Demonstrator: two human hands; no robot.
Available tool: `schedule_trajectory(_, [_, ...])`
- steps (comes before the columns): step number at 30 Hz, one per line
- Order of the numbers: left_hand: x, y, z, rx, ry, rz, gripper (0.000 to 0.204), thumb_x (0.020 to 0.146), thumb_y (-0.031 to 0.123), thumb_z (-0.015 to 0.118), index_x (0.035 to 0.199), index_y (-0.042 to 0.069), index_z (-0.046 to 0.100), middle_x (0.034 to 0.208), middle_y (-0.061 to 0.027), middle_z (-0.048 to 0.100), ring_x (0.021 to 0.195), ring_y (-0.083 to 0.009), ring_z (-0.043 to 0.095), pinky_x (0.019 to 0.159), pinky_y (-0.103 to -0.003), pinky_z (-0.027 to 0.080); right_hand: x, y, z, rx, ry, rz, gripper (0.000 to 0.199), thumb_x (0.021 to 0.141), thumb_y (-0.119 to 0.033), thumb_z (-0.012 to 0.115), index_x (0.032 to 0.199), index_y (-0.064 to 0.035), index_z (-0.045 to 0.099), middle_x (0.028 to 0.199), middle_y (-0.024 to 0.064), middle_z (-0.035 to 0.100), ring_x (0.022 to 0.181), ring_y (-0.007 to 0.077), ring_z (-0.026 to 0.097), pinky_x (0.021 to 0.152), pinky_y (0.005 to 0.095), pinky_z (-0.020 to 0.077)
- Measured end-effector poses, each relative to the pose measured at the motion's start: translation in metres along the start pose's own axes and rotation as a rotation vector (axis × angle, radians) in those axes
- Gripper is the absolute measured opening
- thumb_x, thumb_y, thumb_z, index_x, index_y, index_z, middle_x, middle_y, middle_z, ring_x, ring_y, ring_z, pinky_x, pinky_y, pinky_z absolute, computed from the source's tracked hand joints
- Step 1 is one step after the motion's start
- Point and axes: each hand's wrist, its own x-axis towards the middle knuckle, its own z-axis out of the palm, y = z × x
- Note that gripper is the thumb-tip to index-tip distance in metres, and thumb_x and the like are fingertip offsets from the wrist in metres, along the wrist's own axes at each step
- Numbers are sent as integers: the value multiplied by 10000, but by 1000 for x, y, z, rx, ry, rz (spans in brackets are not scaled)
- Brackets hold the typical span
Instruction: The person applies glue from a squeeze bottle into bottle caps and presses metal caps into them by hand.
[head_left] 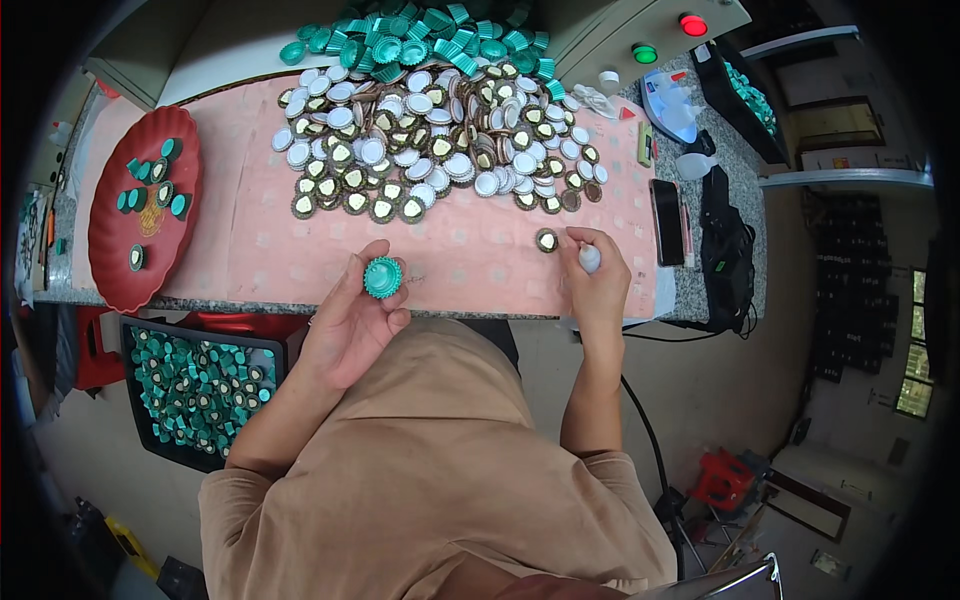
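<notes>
The green cup (pixel 382 278) is held by the clamped fingers of the left hand (pixel 350 328), above the pink cloth (pixel 470 262) near its front edge. The right hand (pixel 602 282) closes its fingers around what seems a white bottle (pixel 590 259), partly hidden, near a brown disc (pixel 546 240). Too firm a pinch could crumple the cup; a slack one could drop it.

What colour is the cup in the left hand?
The cup is teal green, clearest in head view.

Teal fluted cup (pixel 382 278), whitish bottle (pixel 590 259), both held
</notes>
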Motion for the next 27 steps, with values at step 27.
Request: schedule_trajectory(27, [-11, -5, 4, 346, 9, 65, 378, 949, 67, 527, 1322, 44, 470, 1208, -68, 566, 1053, -159, 582, 888, -352, 530, -21, -76, 12, 424, -542, -250, 402, 763, 7, 722, 1151, -56, 641, 1059, 75, 603, 914, 167, 597, 779, 274, 477])
